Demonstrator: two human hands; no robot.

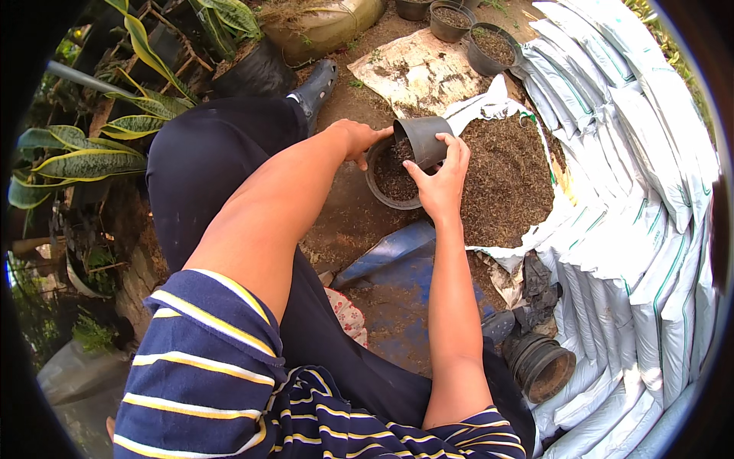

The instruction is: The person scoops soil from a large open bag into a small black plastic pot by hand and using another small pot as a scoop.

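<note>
My right hand grips a black plastic pot, tipped on its side with its mouth facing left. Dark soil mix shows at that mouth, above a second, lower black pot that stands on the ground and holds soil. At the lower pot's left rim, my left hand holds on, thumb down and index finger stretched toward the tipped pot's edge. My right fingers are partly hidden behind the tipped pot. Just right of both pots lies an opened white sack with a heap of brown planting mix.
Stacked white plastic sacks wall off the right side. Nested empty pots lie by my right leg. Filled pots stand at the back near a dirt-covered sheet. Snake plants crowd the left. Blue sheeting covers the ground before me.
</note>
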